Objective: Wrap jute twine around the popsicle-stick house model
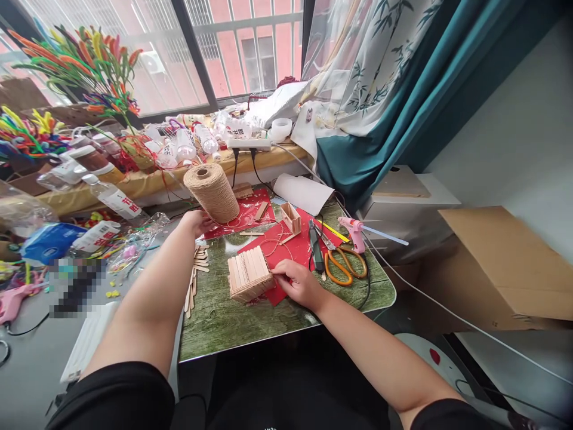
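A small box of wooden craft sticks sits on the green wood-patterned table, its stick-covered face turned up. At its right edge my right hand is closed, thumb and fingers pinching the corner. My left hand reaches to the foot of a big spool of twine; its fingers look stretched out, with the tips partly hidden by the spool. Thin twine loops over the red sheet behind the box. Loose craft sticks lie below my left hand.
A small open wooden box, orange-handled scissors, a utility knife and a pink glue gun lie at the right. Clutter with bottles fills the left. A white cable crosses the table's right side.
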`<state>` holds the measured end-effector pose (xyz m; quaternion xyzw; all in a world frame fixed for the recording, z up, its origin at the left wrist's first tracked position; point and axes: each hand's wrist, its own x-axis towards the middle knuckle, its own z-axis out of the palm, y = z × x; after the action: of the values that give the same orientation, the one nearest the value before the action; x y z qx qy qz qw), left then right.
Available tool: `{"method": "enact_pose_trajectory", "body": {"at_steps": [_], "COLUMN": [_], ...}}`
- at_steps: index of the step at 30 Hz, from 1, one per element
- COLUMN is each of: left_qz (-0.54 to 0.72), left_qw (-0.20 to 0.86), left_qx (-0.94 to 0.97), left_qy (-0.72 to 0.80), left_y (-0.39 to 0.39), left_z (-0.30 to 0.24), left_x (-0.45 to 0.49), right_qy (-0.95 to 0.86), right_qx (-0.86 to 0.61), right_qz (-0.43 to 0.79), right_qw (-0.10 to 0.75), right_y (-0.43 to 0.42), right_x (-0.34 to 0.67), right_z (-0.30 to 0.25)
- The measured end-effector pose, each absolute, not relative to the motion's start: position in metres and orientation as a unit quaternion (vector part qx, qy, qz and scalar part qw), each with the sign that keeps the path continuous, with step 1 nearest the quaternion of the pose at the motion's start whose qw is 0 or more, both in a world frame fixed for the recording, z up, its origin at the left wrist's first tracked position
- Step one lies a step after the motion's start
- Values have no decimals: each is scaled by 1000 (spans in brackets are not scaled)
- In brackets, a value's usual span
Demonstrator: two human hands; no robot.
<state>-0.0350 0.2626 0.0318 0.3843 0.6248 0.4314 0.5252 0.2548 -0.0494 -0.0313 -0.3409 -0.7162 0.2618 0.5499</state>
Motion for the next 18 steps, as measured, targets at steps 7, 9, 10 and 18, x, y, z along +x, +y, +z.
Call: {"method": "enact_pose_trajectory", "body": {"at_steps": [7,9,10,18], "left_qz": [364,363,362,348], "left_qw": [527,507,494,346], "left_qx": [398,419,431,631], "left_qy": [657,661,662,601], "left_y": [262,259,256,176], "left_z": [17,18,20,53], "left_x": [-35,-36,-36,-30], "right_qy": [-709,-711,-712,-711], "right_qx": [-356,-356,-356,-349], "right_qz": [267,266,265,266], "right_qw": [548,545,544,549], "right_y": [-50,-50,-50,-50], "right_x": [253,253,253,254], "right_z": [-29,-29,-30,-31]}}
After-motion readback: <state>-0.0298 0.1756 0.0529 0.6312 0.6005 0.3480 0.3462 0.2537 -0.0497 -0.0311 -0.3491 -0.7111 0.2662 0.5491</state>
